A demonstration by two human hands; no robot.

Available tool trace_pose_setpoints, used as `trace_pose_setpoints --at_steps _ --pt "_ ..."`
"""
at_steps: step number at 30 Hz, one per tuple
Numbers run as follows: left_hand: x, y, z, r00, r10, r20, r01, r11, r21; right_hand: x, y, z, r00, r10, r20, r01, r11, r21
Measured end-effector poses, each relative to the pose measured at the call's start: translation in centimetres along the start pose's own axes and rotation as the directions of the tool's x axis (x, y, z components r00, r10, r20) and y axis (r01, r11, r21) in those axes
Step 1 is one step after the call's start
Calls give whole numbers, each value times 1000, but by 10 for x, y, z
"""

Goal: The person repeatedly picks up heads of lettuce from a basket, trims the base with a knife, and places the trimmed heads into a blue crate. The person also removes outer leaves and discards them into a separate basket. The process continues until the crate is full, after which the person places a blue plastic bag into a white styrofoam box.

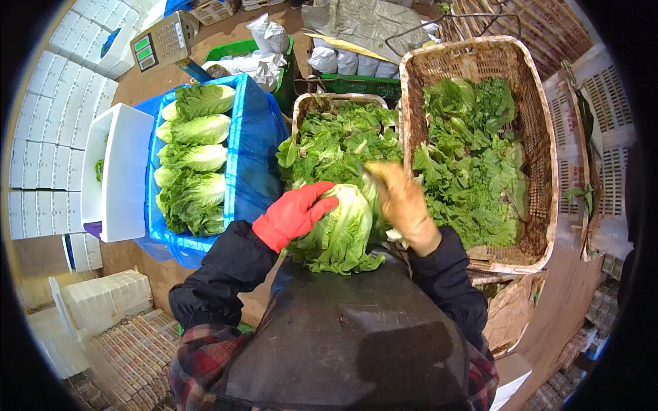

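My left hand (295,213), in a red rubber glove, grips a head of leafy lettuce (343,231) from its left side, just above the dark apron (349,334) on my lap. Right of the head is my right hand (403,205), in a yellowish-tan glove. Its fingers are curled and blurred; a thin dark object seems to show at them, but I cannot tell what it is. Beyond both hands lie loose green leaves (344,138) in a plastic crate. On the left, several lettuce heads (200,131) lie in a row in a blue-lined box (231,154).
A large brown-stained crate (546,154) with leaves stands at the right. A white foam box (128,172) leans beside the blue-lined one, near stacked white boxes (46,138). A digital scale display (160,41) and green crates (288,77) with white bags stand farther back.
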State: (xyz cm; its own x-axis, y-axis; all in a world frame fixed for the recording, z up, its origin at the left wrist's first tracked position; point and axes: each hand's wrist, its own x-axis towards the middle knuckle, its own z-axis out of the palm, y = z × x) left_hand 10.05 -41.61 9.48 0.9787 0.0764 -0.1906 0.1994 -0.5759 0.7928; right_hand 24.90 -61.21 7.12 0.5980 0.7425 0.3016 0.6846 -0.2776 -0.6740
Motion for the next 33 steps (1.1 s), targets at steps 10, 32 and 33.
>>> trace_pose_setpoints --at_steps 10,32,33 --pt "5 6 -45 973 130 189 -164 970 181 -33 -16 18 764 43 644 -644 102 758" --pt "24 -26 37 938 89 -336 -260 823 -506 19 -47 -4 668 509 543 -735 334 590" --pt "13 -42 35 941 35 -335 -254 727 -637 24 -48 -8 648 464 603 -761 372 532"
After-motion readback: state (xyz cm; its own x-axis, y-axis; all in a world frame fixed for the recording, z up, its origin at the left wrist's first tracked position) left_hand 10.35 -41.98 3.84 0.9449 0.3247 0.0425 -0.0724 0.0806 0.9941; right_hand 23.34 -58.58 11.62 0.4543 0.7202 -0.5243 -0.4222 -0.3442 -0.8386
